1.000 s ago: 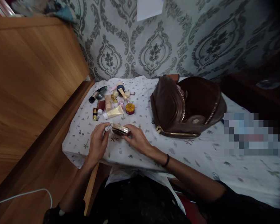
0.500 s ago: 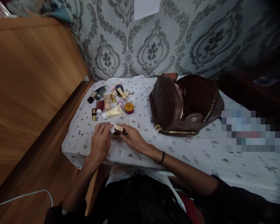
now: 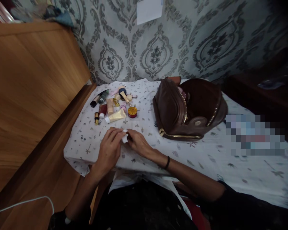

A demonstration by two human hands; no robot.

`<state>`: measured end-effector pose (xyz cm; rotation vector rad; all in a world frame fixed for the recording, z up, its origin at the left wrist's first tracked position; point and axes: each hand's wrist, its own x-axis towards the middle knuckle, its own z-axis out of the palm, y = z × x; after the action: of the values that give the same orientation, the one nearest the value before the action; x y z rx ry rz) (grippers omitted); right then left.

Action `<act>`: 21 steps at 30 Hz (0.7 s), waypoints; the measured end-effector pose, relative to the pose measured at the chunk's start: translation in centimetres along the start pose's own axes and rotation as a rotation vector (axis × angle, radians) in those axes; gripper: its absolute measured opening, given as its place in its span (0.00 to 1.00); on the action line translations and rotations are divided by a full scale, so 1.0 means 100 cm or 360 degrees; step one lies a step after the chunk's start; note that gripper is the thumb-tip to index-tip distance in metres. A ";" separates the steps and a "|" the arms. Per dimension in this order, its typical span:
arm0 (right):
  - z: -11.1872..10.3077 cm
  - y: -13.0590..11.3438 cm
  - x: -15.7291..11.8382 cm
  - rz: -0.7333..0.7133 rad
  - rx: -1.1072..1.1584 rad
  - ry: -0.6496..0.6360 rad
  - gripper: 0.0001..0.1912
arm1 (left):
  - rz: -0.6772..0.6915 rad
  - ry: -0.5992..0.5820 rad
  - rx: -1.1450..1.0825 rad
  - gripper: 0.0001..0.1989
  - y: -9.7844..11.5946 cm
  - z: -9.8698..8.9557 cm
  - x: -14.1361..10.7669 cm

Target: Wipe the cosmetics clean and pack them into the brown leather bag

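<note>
My left hand (image 3: 110, 148) has its fingers closed on a crumpled white tissue (image 3: 125, 137), near the table's front edge. Close against it on the right, my right hand (image 3: 137, 142) is closed round a small dark item, mostly hidden by the fingers. A bit of something gold-brown (image 3: 112, 128) shows behind my left fingertips. Beyond the hands lie several cosmetics: a cream tube (image 3: 116, 116), a round red tin with a yellow lid (image 3: 132, 111), a small gold-and-black bottle (image 3: 96, 118), a beige tube (image 3: 110, 106) and a dark red item (image 3: 102, 108).
An open brown bag (image 3: 170, 108) stands to the right on the patterned white cloth (image 3: 139, 169). A blurred-out item (image 3: 254, 134) lies farther right. A wooden panel (image 3: 38, 70) borders the left side, and a patterned wall (image 3: 156, 54) rises behind.
My left hand has moved a little right, and the white tissue with it. The gold-and-dark item between the hands is now mostly covered by fingers.
</note>
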<state>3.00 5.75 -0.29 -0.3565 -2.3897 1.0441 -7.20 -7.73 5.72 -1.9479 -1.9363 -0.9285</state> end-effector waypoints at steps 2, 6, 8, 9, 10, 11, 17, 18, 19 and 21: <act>-0.008 -0.007 -0.001 -0.0012 0.0088 0.0036 0.10 | -0.0096 0.0080 -0.0077 0.19 -0.006 -0.005 0.000; -0.020 -0.019 -0.003 -0.0007 0.0092 0.0200 0.13 | -0.0371 0.0159 -0.0268 0.15 -0.021 -0.007 -0.006; -0.020 -0.020 -0.003 0.0014 0.0084 0.0216 0.16 | -0.0509 0.0169 -0.0341 0.13 -0.028 -0.003 -0.012; -0.019 -0.020 -0.003 0.0019 0.0087 0.0205 0.18 | -0.0561 0.0169 -0.0362 0.12 -0.030 -0.001 -0.014; -0.018 -0.020 -0.003 0.0018 0.0092 0.0192 0.19 | -0.0593 0.0162 -0.0371 0.12 -0.032 0.001 -0.017; -0.016 -0.019 -0.003 0.0011 0.0098 0.0179 0.21 | -0.0604 0.0154 -0.0363 0.12 -0.034 0.002 -0.019; -0.011 -0.015 -0.008 -0.0013 0.0173 0.0121 0.32 | -0.0333 0.0159 -0.0068 0.17 -0.027 -0.002 -0.019; -0.011 -0.015 -0.010 -0.0012 0.0189 0.0116 0.33 | -0.0276 0.0150 -0.0012 0.17 -0.023 -0.002 -0.017; -0.011 -0.014 -0.011 -0.0012 0.0205 0.0111 0.34 | -0.0222 0.0138 0.0039 0.17 -0.020 -0.002 -0.016; -0.011 -0.014 -0.013 -0.0006 0.0247 0.0096 0.37 | -0.0132 0.0095 0.0121 0.17 -0.010 0.000 -0.013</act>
<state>4.66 4.97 0.93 -0.3232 -2.2386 1.1913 -8.04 -8.68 4.77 -1.7900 -2.0016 -0.9096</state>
